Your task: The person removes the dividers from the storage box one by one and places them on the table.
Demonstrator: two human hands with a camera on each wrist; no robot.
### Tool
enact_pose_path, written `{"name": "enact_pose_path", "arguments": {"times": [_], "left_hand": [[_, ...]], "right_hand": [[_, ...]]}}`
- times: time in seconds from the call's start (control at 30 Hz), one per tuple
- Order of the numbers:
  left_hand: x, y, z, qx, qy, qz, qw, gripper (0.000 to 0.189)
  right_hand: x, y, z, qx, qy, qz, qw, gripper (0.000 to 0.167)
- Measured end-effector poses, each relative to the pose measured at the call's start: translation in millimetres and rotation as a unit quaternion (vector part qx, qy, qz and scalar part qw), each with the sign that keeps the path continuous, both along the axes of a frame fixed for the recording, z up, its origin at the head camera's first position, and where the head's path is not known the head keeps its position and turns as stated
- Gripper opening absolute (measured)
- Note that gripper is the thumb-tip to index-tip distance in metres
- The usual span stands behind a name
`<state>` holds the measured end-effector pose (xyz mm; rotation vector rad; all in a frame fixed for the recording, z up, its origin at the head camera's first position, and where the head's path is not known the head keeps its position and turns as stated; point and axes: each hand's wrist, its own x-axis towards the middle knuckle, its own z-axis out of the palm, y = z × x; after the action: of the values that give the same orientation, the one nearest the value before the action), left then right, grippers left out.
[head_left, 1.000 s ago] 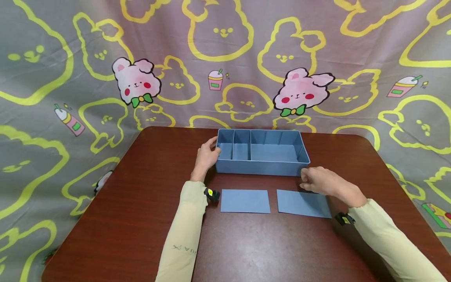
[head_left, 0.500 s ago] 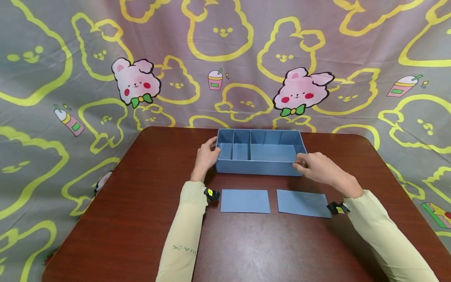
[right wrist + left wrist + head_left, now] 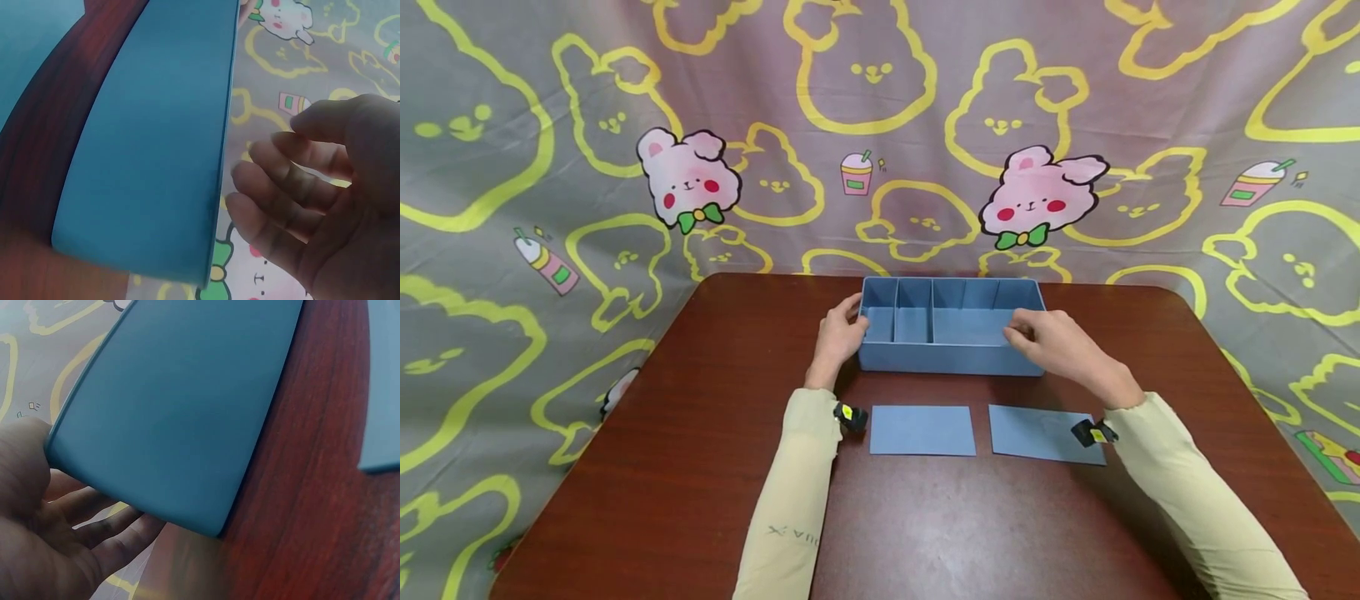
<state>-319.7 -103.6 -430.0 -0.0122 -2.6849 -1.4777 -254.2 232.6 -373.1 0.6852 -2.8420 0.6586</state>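
Observation:
A blue plastic divided box (image 3: 951, 359) stands toward the back of the brown table. Two partitions split its left part into narrow compartments; the right compartment is wide. My left hand (image 3: 838, 337) grips the box's left end, thumb at the rim and fingers along the outer end wall, as the left wrist view shows. Over the front rim near the right end hovers my right hand (image 3: 1060, 343). Its fingers are loosely bent and hold nothing; in the right wrist view a gap separates the fingertips (image 3: 240, 203) from the box wall (image 3: 156, 137).
In front of the box lie two flat blue rectangular panels, a left panel (image 3: 922, 430) and a slightly slanted right panel (image 3: 1037, 435). My right forearm passes over the right panel's corner. A patterned curtain (image 3: 917, 83) hangs behind the brown table (image 3: 737, 375).
From beside the box's front right corner, my right hand has risen and moved left over the front rim. My left hand, the box and both panels have stayed in place.

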Motion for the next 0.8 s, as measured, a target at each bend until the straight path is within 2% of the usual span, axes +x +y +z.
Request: {"name": "enact_pose_path", "arguments": {"times": [0.23, 0.47, 0.8], "left_hand": [[0.4, 0.2, -0.3, 0.003, -0.002, -0.002, 1.0, 0.054], [0.4, -0.4, 0.4, 0.005, -0.004, -0.002, 1.0, 0.055], [-0.3, -0.1, 0.4, 0.001, -0.007, -0.003, 1.0, 0.055]], "right_hand": [[-5.7, -12, -2.7, -0.041, 0.024, 0.007, 0.9988, 0.013], [-11.0, -29, -4.0, -0.061, 0.018, 0.016, 0.9978, 0.008], [-19.4, -47, -10.9, -0.085, 0.023, -0.004, 0.9961, 0.018]]}}
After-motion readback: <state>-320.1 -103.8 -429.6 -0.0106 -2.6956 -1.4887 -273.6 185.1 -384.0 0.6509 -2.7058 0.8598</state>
